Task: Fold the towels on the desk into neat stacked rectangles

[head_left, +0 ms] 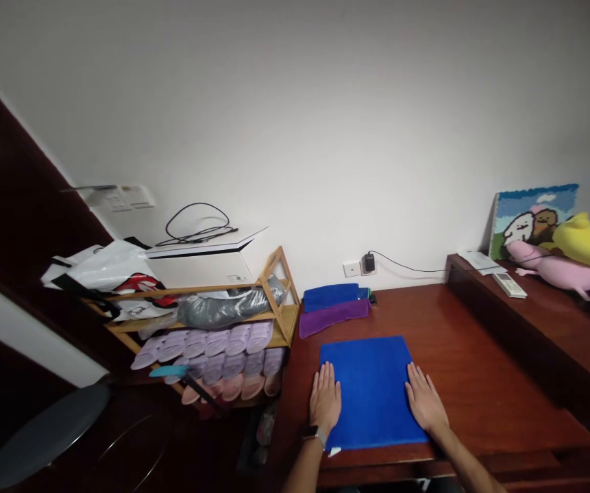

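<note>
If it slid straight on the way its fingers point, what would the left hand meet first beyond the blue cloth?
Probably the purple cloth, which lies past the blue cloth, ahead of the left hand.

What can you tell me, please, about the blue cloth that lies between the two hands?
The blue cloth is a plain, bright, roughly square sheet that looks like soft fabric. It lies flat and smooth on the brown table, near the table's front edge and in front of the purple cloth. A small white tag sticks out at the near left corner. The left hand rests palm down at the cloth's left edge, the right hand at its right edge.
</note>
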### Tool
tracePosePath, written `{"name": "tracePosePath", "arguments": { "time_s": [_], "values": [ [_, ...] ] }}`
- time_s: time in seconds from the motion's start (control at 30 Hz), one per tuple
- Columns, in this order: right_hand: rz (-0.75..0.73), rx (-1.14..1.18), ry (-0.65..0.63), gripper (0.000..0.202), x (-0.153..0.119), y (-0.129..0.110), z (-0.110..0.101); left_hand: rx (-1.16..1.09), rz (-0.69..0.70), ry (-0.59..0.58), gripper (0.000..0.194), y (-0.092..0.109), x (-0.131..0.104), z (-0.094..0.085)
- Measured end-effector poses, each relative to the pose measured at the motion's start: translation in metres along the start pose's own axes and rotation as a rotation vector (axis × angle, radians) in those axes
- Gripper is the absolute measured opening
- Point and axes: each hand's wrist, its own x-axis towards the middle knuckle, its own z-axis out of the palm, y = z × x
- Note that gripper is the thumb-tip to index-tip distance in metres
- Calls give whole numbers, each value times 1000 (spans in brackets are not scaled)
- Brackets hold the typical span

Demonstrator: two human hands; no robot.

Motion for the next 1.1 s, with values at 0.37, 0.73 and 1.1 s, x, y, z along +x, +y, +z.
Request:
{"name": "tracePosePath", "arguments": {
  "time_s": [0.37, 0.73, 1.1],
  "values": [
    [-49, -11, 24, 73, 3, 13, 19, -258, 245, -145, 60, 145, 2, -4],
    [-25, -1, -11, 76, -1, 13, 15, -50, -97, -34, 60, -5, -57, -6],
    [-84, -40, 74, 79, -48, 25, 38, -41, -91, -47, 61, -6, -56, -12]
  ]
}}
